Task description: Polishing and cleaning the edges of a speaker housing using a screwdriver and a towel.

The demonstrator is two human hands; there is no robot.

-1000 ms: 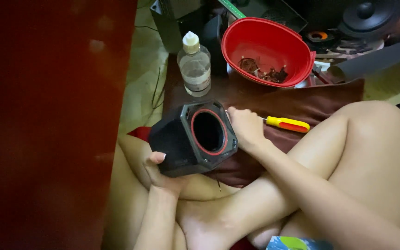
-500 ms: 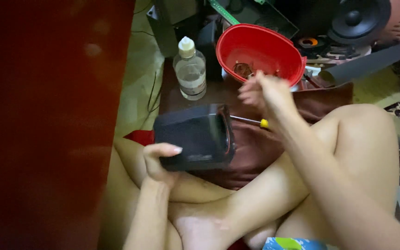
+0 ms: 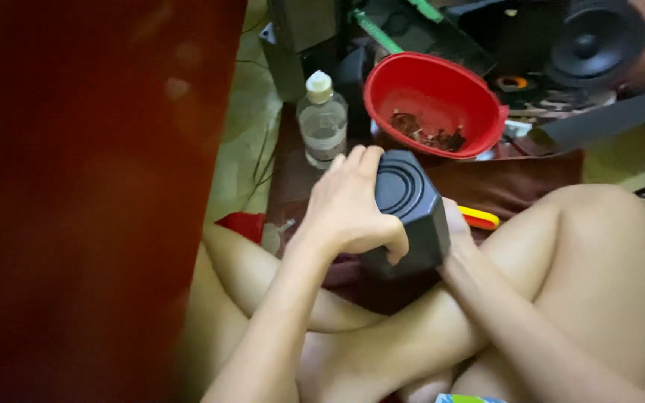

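A black plastic speaker housing point(image 3: 410, 209) with a ribbed hexagonal end sits upright over my crossed legs. My left hand point(image 3: 349, 205) wraps its left side, fingers over the top edge. My right hand point(image 3: 453, 233) grips it from behind on the right, mostly hidden by the housing. A yellow and red screwdriver handle point(image 3: 479, 217) lies on the dark cloth just past my right hand.
A red bowl point(image 3: 479, 101) with small dark parts stands behind the housing. A clear bottle point(image 3: 322, 123) with a cream cap is to its left. A loudspeaker point(image 3: 595, 37) and black boxes lie at the back. A red blurred panel point(image 3: 83, 201) fills the left.
The housing has been turned from its open ring side to its closed ribbed end. My right hand, raised near the bowl half a second ago, has come back onto it. My left hand moved on top.
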